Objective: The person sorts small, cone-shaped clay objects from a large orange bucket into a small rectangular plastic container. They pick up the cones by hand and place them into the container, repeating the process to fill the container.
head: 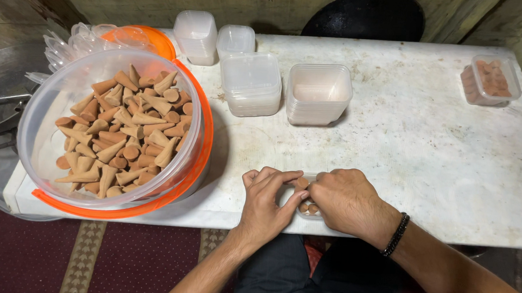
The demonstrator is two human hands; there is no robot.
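One head-worn view — steeply down, close over the table (432, 146).

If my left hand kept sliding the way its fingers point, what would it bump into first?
Your left hand points rightward, so it would likely first meet your right hand, already touching over the small clear container of cones.

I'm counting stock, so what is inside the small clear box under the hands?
Brown cones show inside the small clear box, between the left hand and the right hand. The hands cover most of the box, so the count cannot be told.
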